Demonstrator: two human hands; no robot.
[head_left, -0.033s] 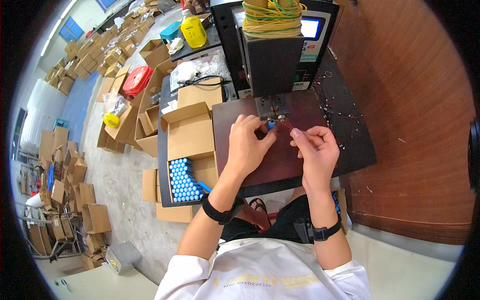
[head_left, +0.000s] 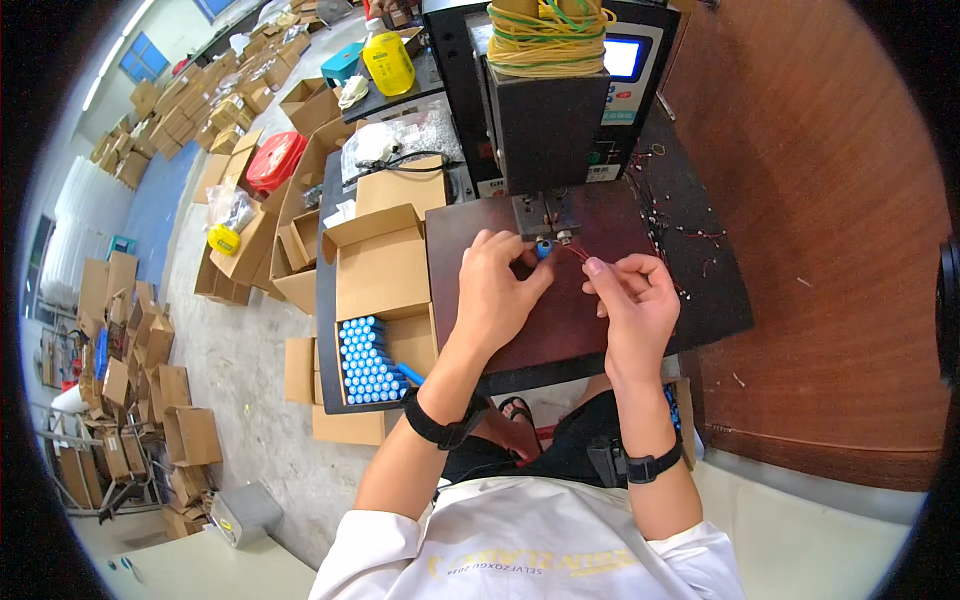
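Note:
My left hand (head_left: 497,285) is closed round a small blue cylindrical battery cell (head_left: 543,250), its end showing just below the welding head of a black spot welder (head_left: 545,130). Thin red wires (head_left: 577,252) run from beside the cell to my right hand (head_left: 632,298), pinched between thumb and forefinger. The far ends of the wires sit near a round metal tip (head_left: 564,237) of the machine. Whether they touch the cell I cannot tell. Under both hands lies a dark reddish-brown board (head_left: 530,335).
An open cardboard box (head_left: 385,265) left of the board holds rows of blue cells (head_left: 365,370), one lying loose. Red wire pieces (head_left: 690,235) are scattered on the black table to the right. Yellow-green wire (head_left: 548,45) is bundled atop the welder. A yellow bottle (head_left: 388,62) stands behind.

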